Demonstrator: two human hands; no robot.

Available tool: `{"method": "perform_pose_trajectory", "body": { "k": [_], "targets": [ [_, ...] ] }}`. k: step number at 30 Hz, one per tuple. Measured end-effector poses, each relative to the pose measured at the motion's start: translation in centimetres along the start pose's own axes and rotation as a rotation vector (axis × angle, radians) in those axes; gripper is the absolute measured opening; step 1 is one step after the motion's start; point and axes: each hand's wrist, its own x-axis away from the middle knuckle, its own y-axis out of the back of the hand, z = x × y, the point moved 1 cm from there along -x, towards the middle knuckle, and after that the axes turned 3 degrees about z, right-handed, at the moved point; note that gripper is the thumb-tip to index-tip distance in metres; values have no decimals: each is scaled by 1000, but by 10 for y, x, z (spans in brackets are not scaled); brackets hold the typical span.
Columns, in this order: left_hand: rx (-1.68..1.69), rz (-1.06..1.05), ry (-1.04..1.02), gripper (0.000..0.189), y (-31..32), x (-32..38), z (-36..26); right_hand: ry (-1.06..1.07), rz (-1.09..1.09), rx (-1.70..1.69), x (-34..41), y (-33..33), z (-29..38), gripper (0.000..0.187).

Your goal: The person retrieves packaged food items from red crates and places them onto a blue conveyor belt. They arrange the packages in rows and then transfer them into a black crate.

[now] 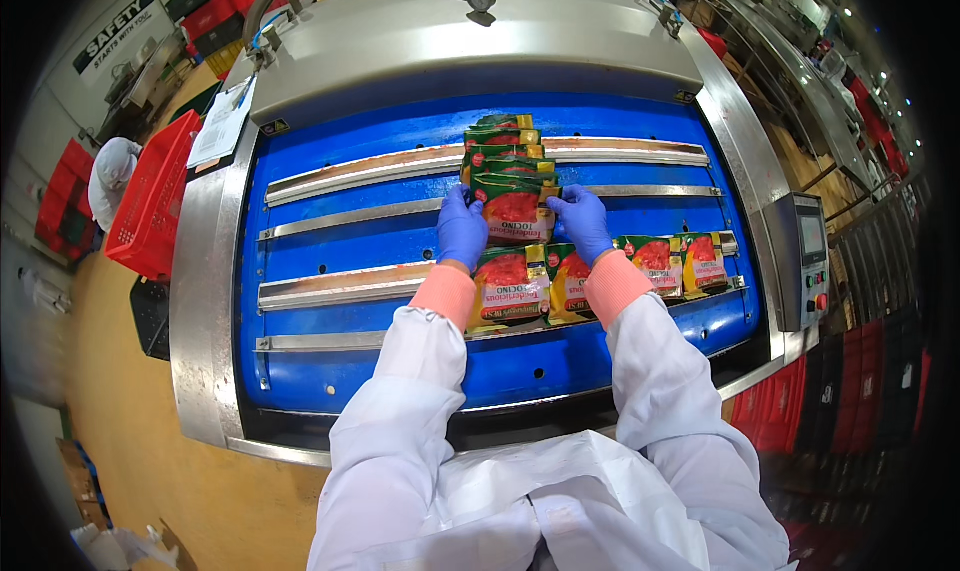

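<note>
My left hand (462, 227), in a blue glove, grips the left edge of a green-and-red plastic food pouch (514, 209). On the pouch's right edge are the fingers of my right hand (581, 217), gloved alike. Behind it, a stack of overlapping pouches (502, 137) reaches back across the rear metal seal bar (360, 175). Several more pouches (512, 290) lie side by side along the front seal bar (337, 290); my right wrist partly hides one. All rest on the blue bed (405, 376) of a vacuum packaging machine.
The machine's steel lid (480, 46) stands raised behind the bed. A control panel (810, 260) is at the right. A clipboard with papers (223, 125) lies on the left rim, beside a red crate (154, 196). A person in white (112, 177) is beyond that crate. Stacked crates (825, 387) stand at lower right.
</note>
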Motion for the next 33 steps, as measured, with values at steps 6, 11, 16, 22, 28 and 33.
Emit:
{"method": "perform_pose_trajectory", "body": {
  "k": [6, 11, 16, 22, 28, 33],
  "targets": [
    [124, 8, -13, 13, 5, -9, 19, 194, -12, -235, 1, -5, 12, 15],
    [231, 18, -32, 8, 54, 1, 16, 513, 14, -74, 51, -15, 102, 11],
    [338, -54, -88, 10, 139, 45, 16, 334, 255, -320, 86, -47, 107, 7],
    [-489, -41, 197, 10, 146, 94, 75, 359, 324, 491, 108, -115, 44, 13],
    [-855, 65, 7, 51, 132, 94, 47, 207, 340, 676, 93, -125, 44, 16],
    [-813, 220, -330, 65, 96, 123, 36, 336, 124, 438, 82, -92, 36, 15]
  ]
}}
